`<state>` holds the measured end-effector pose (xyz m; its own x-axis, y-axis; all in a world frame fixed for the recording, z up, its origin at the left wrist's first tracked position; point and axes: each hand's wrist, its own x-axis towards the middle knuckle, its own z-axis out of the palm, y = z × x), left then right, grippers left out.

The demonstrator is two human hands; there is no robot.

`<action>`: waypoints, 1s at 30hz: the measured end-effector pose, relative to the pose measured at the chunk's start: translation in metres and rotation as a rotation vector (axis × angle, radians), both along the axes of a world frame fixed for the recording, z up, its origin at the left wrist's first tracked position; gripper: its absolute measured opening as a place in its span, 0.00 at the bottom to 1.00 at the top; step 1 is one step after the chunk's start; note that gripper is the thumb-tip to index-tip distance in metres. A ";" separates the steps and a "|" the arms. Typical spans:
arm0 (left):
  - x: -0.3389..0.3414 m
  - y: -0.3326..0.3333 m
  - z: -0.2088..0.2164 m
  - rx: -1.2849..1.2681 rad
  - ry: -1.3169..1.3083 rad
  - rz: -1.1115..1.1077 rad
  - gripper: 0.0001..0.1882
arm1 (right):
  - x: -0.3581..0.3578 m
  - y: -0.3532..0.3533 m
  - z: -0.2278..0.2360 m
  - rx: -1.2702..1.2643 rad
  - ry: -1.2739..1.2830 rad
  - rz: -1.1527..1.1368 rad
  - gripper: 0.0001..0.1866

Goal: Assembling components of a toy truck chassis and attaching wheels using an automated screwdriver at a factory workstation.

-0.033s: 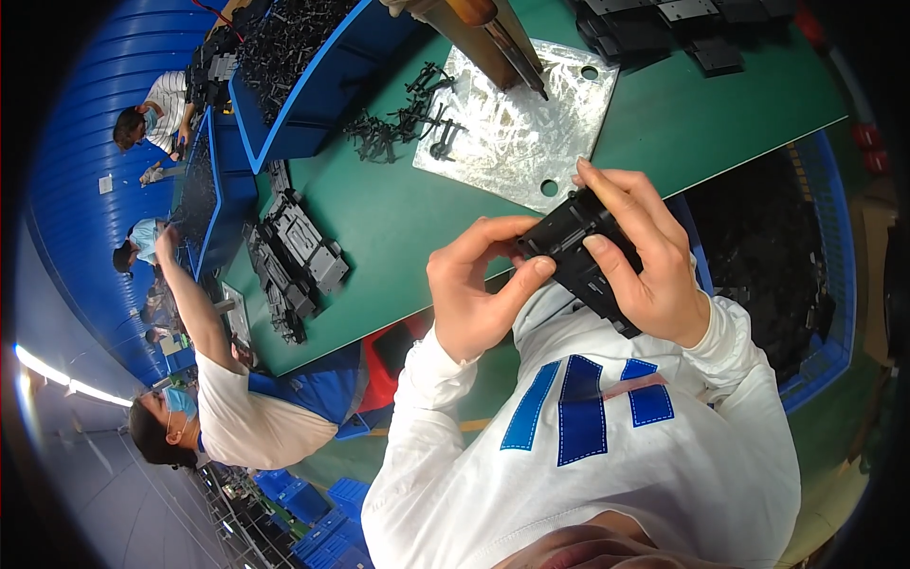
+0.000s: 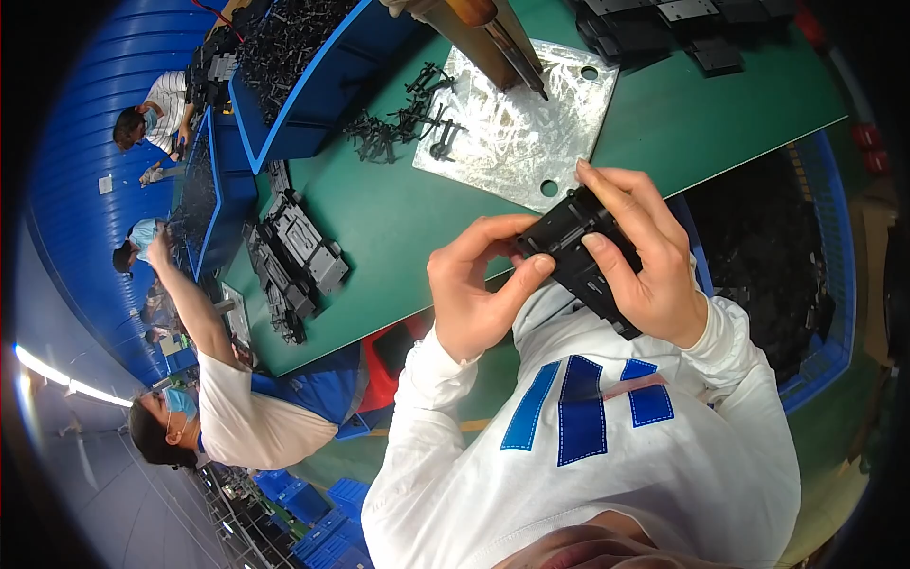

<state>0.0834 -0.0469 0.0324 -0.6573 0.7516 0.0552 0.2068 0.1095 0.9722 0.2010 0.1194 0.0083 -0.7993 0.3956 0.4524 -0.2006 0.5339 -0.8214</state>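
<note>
A black molded plastic part (image 2: 580, 258) is held between both hands at the table's near edge, tilted. My left hand (image 2: 482, 284) pinches its left end between thumb and forefinger. My right hand (image 2: 646, 251) wraps round its right side, with the thumb pressed on the top face. Just beyond lies a scratched metal plate (image 2: 507, 142). Above the plate, a pointed tool with an orange handle (image 2: 474, 11) hangs tip down in front of a brown post. Small black plastic pieces (image 2: 393, 123) lie loose at the plate's left, some on it.
Blue bins (image 2: 313, 114) of small black pieces stand at the left. Black plastic parts (image 2: 303, 242) are stacked on the green table (image 2: 379, 213), more parts (image 2: 664, 28) at the far right. A blue crate (image 2: 839, 322) stands right. A masked co-worker (image 2: 237, 408) sits left.
My hands and the black part stay practically still. At the left, the co-worker's outstretched arm has shifted slightly.
</note>
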 end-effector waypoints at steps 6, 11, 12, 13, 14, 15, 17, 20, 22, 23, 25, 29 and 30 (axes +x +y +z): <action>0.001 0.001 -0.003 -0.028 -0.037 0.081 0.16 | 0.001 -0.009 0.000 0.153 0.044 0.045 0.32; 0.002 0.002 -0.005 -0.060 0.029 0.121 0.16 | 0.004 -0.015 -0.012 0.243 -0.058 0.065 0.34; 0.003 0.003 -0.005 -0.060 0.029 0.122 0.16 | 0.004 -0.016 -0.016 0.267 -0.035 0.046 0.34; 0.004 0.004 -0.004 -0.059 0.044 0.124 0.17 | 0.004 -0.017 -0.019 0.291 -0.012 0.025 0.34; 0.005 0.004 -0.003 -0.058 0.059 0.125 0.17 | 0.004 -0.017 -0.021 0.291 -0.013 0.025 0.34; 0.006 0.006 -0.002 -0.057 0.058 0.125 0.17 | 0.003 -0.017 -0.023 0.296 0.018 0.005 0.34; 0.007 0.008 0.002 -0.073 0.061 0.124 0.17 | 0.002 -0.016 -0.025 0.299 0.048 -0.012 0.34; 0.006 0.010 0.002 -0.070 0.015 0.110 0.17 | 0.000 -0.013 -0.023 0.221 0.078 0.030 0.34; 0.000 0.010 0.001 -0.078 0.007 0.064 0.18 | 0.000 -0.011 -0.021 0.166 0.059 0.052 0.35; -0.004 0.010 0.001 -0.088 0.000 0.019 0.19 | -0.001 -0.009 -0.020 0.166 0.057 0.051 0.35; -0.011 0.011 0.001 -0.073 -0.072 -0.037 0.20 | -0.002 -0.006 -0.018 0.113 0.051 0.072 0.34; -0.030 0.019 0.002 -0.111 -0.103 -0.206 0.25 | -0.003 0.002 -0.015 -0.144 -0.048 0.106 0.32; -0.034 0.022 0.000 -0.110 -0.090 -0.233 0.26 | -0.004 0.004 -0.015 -0.272 -0.068 0.121 0.31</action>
